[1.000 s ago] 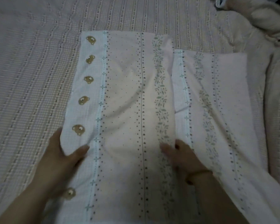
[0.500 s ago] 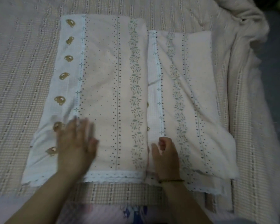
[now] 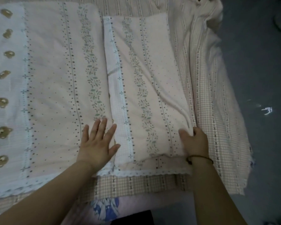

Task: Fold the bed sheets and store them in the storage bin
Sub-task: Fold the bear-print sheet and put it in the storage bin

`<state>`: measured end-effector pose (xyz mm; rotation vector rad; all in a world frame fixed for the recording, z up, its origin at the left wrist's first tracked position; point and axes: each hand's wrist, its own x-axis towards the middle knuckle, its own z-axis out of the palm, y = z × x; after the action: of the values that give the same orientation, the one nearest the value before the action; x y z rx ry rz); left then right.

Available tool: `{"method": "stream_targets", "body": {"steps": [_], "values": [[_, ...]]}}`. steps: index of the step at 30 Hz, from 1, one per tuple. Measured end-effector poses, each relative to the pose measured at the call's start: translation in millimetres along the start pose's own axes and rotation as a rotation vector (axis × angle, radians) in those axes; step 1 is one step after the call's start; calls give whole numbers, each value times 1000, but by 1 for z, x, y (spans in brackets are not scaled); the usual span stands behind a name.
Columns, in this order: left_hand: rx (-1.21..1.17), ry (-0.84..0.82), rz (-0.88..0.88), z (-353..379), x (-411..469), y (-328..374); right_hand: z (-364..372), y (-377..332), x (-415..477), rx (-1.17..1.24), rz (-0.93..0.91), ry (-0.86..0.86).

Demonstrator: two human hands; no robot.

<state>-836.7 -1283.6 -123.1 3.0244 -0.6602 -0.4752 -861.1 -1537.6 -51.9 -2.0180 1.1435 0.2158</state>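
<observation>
A checked bedspread covers the bed, with grey floor beyond its right edge. The bed sheet lies along the bed's front edge, its two sides folded inward to meet. Our left hand presses flat beside that seam, fingers spread. Our right hand curls round the narrower side's outer edge, thumb on top. We judge the folding roughly midway: more folds remain, and no storage bin is in sight.
</observation>
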Motion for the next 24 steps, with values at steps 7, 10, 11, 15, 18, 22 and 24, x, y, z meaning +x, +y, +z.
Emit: {"method": "stream_targets", "body": {"steps": [7,10,11,15,18,22,24], "values": [[-7,-121,128,-10,-6,0,-16,9,-7,67,26,-141],[27,-192,256,-10,-9,-1,-10,8,-5,109,116,-223],[-5,-172,272,-13,-8,-1,-9,2,-7,156,124,-243],[-714,-93,-64,-42,-3,1,1,-38,-33,298,-81,-260],[-1191,74,-380,-72,-1,-31,36,-77,-77,237,-329,-390],[-1236,316,-534,-97,-11,-96,119,-120,-133,62,-730,-544],[-1003,398,-600,-95,-24,-136,164,-131,-158,-183,-915,-566]]}}
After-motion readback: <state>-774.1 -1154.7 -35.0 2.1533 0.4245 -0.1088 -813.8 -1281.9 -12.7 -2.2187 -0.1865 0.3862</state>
